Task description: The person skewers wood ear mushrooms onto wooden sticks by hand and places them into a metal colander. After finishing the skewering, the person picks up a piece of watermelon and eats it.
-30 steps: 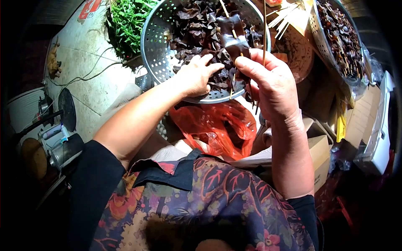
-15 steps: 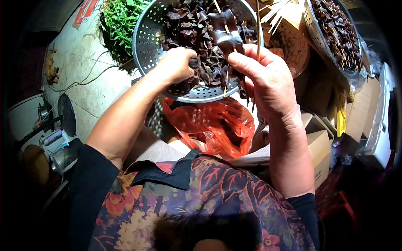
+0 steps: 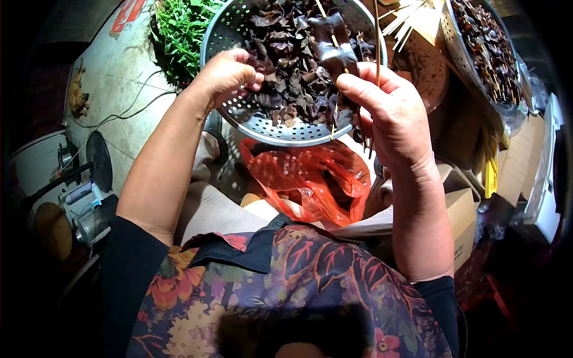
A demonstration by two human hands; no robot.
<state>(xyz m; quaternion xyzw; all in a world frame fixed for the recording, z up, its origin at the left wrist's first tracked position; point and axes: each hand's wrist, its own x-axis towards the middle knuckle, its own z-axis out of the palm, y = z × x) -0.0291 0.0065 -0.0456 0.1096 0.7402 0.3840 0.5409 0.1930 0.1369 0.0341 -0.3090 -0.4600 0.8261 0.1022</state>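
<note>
A metal colander (image 3: pixel 239 114) holds a heap of dark, wrinkled fungus pieces (image 3: pixel 292 77). Over its left part is my left hand (image 3: pixel 236 74), fingers bent at the edge of the heap; blur hides what is between the fingertips. My right hand (image 3: pixel 382 101) is closed on thin wooden skewers at the colander's right side. Dark, glossy fungus pieces (image 3: pixel 334 48) are threaded on a pale skewer there, and a darker stick (image 3: pixel 377 36) stands up beside them.
A red plastic bag (image 3: pixel 307 173) lies below the colander. Green leaves (image 3: pixel 182 36) are at the upper left. Another colander (image 3: pixel 456 39) with skewered dark pieces stands at the upper right, near loose sticks (image 3: pixel 406 24). A cardboard box (image 3: pixel 462 224) is at the right.
My left hand has moved left and up from the middle of the heap, its fingers loosening from a fist. The colander and my right hand appear slightly further right in view.
</note>
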